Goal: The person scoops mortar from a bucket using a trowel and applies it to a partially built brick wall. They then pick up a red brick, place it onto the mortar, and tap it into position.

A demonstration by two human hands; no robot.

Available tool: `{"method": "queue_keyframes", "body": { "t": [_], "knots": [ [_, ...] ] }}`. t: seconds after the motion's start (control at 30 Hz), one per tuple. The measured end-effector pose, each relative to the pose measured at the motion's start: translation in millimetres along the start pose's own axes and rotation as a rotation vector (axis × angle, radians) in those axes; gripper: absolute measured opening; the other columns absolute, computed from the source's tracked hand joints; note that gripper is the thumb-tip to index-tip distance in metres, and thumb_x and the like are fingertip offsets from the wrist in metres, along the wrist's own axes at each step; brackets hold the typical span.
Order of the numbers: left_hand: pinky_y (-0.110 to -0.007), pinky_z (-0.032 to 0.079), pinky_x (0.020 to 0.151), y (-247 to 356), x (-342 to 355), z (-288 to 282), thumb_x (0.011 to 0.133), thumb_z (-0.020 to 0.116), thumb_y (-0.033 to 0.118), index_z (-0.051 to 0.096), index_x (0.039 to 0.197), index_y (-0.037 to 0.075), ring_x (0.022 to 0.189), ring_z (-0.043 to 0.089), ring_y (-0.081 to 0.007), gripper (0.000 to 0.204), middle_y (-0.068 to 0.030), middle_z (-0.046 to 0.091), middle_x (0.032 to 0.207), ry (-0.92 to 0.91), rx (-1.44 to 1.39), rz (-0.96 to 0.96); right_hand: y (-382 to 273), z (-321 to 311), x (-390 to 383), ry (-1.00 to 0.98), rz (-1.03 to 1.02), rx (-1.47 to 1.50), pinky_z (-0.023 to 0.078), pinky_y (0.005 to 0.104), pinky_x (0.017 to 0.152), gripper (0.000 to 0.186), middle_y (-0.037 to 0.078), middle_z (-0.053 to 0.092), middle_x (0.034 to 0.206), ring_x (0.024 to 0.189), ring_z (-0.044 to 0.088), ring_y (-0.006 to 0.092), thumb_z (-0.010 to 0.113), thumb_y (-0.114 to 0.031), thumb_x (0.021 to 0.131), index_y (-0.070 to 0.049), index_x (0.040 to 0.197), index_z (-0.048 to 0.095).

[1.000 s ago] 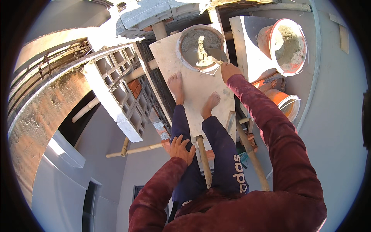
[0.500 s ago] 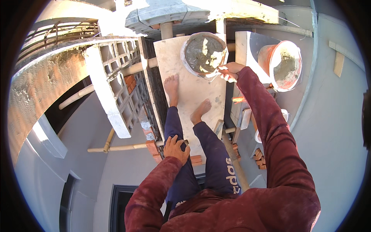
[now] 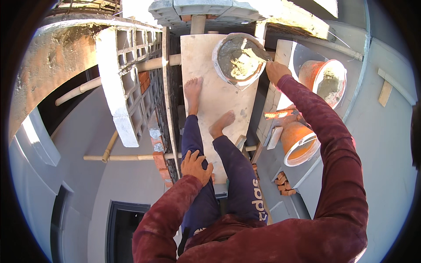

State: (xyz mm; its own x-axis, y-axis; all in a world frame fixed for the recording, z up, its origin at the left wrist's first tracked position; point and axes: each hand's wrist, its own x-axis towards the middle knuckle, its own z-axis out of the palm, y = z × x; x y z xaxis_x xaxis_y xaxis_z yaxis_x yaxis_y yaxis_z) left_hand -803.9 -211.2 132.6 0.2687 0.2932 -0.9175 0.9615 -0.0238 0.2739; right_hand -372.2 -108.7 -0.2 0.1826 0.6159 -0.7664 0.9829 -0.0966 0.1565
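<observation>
My right hand (image 3: 278, 73) is closed at the right rim of a round bucket (image 3: 216, 65) of wet grey mortar (image 3: 230, 51). It grips what looks like a trowel (image 3: 262, 54), whose mortar-smeared blade reaches over the mortar; the handle is hidden in my fist. Sunlight falls on a raised lump in the middle of the mix. My left hand (image 3: 196, 167) lies on my left knee with its fingers spread, holding nothing. The bucket stands at the far end of a pale board (image 3: 215, 96), with my bare feet on its near side.
Right of the board are an orange bucket with mortar (image 3: 326, 79) and another orange bucket (image 3: 298, 139). An orange-handled tool (image 3: 280, 114) lies between them. Pierced concrete blocks (image 3: 127, 87) and bamboo poles (image 3: 127, 157) flank the left. Loose bricks (image 3: 284, 183) are stacked below on the right.
My right hand has shifted up and outward at the bucket's rim, and the trowel blade now shows over the mortar. My left hand stays on the knee. The view has shifted slightly.
</observation>
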Motion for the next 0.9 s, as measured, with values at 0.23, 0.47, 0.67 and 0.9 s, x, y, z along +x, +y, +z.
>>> {"method": "queue_keyframes", "body": {
  "t": [0.23, 0.47, 0.67, 0.9],
  "knots": [
    [-0.05, 0.024, 0.119, -5.2, 0.5, -3.6, 0.084, 0.063, 0.042, 0.068, 0.124, 0.012, 0.146, 0.03, -0.0335, 0.05, -0.012, 0.048, 0.148, -0.011, 0.007, 0.021, -35.5, 71.6, 71.1, -0.254, -0.074, 0.333, 0.057, 0.0453, 0.08, 0.018, 0.024, 0.071, 0.105, 0.1, 0.071, 0.037, 0.066, -0.008, 0.083, 0.004, 0.097, 0.068],
    [-0.049, 0.026, 0.119, -6.3, -1.3, -8.7, 0.084, 0.067, 0.041, 0.07, 0.12, 0.013, 0.145, 0.032, -0.0332, 0.046, -0.0104, 0.05, 0.147, 0.044, 0.003, 0.027, -2.6, 54.1, 31.6, -0.743, 0.338, 1.641, 0.033, 0.0255, 0.04, 0.017, 0.002, 0.05, 0.069, 0.049, 0.043, 0.0101, 0.058, -0.021, 0.097, -0.007, 0.087, 0.055],
    [-0.051, 0.025, 0.118, -1.6, 1.3, -4.5, 0.084, 0.064, 0.043, 0.07, 0.12, 0.011, 0.145, 0.032, -0.0331, 0.048, -0.0118, 0.05, 0.147, 0.032, -0.013, 0.036, 4.4, 28.9, -11.3, -0.764, 0.199, 1.377, 0.036, 0.0295, 0.047, 0.023, 0.001, 0.051, 0.069, 0.054, 0.046, 0.0121, 0.056, -0.028, 0.099, -0.009, 0.086, 0.055],
    [-0.054, 0.024, 0.117, -0.2, 1.3, -4.9, 0.086, 0.061, 0.045, 0.07, 0.12, 0.011, 0.145, 0.031, -0.0343, 0.048, -0.0117, 0.05, 0.147, 0.038, -0.029, 0.041, 17.8, -39.9, -43.5, 0.137, -0.274, -0.09, 0.058, 0.0452, 0.067, 0.012, 0.018, 0.071, 0.081, 0.079, 0.073, 0.0338, 0.057, -0.011, 0.088, 0.0, 0.092, 0.061]
  ]
}}
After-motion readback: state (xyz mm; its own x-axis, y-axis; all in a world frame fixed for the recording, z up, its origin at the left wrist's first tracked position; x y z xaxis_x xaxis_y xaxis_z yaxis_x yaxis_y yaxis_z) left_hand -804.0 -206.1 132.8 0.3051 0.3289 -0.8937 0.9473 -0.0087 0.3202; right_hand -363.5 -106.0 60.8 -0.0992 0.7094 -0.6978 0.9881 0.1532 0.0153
